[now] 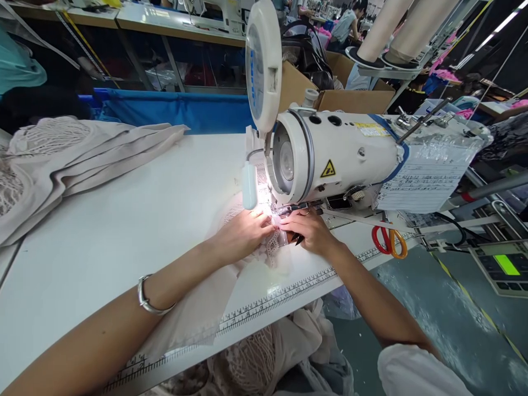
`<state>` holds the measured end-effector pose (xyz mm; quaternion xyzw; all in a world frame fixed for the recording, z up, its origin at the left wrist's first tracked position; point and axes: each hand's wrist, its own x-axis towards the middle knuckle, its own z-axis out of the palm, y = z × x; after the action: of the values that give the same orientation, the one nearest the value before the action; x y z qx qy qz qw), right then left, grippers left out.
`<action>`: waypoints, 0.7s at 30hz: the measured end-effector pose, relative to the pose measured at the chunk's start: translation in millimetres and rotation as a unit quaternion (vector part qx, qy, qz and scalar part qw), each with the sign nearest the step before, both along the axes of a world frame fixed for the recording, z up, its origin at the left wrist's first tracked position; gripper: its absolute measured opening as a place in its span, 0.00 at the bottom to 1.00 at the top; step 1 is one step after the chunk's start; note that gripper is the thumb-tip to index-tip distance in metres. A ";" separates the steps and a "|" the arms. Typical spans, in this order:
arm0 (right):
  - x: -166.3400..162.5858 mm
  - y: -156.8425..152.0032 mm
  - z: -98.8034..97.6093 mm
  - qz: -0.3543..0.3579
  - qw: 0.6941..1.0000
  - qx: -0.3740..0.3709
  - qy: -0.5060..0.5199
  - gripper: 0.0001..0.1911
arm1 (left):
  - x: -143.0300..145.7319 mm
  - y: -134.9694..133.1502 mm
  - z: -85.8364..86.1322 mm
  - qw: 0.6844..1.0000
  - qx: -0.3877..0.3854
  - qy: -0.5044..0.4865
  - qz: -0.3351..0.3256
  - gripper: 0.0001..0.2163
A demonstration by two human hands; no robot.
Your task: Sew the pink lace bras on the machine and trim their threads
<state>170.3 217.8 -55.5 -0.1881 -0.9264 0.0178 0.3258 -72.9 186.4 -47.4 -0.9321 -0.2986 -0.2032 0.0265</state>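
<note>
Pale pink lace fabric [270,250] lies under the lit needle area of a white sewing machine [342,157]. My left hand [246,234] presses on the lace from the left, its fingers bunched close to the needle. From the right, my right hand [311,228] has its fingertips together on the lace edge. A small dark pointed tool [297,238] shows under my right palm; its kind is partly hidden. Both hands' fingertips nearly meet in the glare. A light narrow tape [355,218] runs in from the right toward the needle.
Folded beige garments [74,159] lie on the table's left. Red and orange-handled scissors [390,241] hang at the right edge. A ruler tape [284,298] follows the front edge, with more beige fabric [264,357] below. A cardboard box [355,102] stands behind the machine.
</note>
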 end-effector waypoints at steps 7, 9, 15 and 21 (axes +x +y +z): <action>1.5 -0.8 -0.8 -0.034 0.999 -0.002 -0.035 0.21 | 1.2 -0.2 4.0 0.999 0.028 0.035 -0.012 0.14; 2.1 -1.4 -1.1 -0.035 0.998 -0.005 -0.046 0.19 | 0.5 -0.2 4.7 0.999 0.018 0.038 -0.012 0.13; 1.9 -2.3 -2.4 -0.022 0.999 -0.014 -0.028 0.17 | 2.1 -1.1 3.2 1.000 -0.004 0.014 -0.012 0.13; 1.2 -3.2 -1.2 -0.039 0.996 -0.025 -0.070 0.18 | 1.2 -2.4 4.5 1.000 0.009 0.024 0.000 0.11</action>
<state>171.5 214.6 -56.7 -0.2332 -0.9379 0.0146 0.2563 -71.7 184.0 -42.9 -0.9364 -0.2961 -0.1833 0.0423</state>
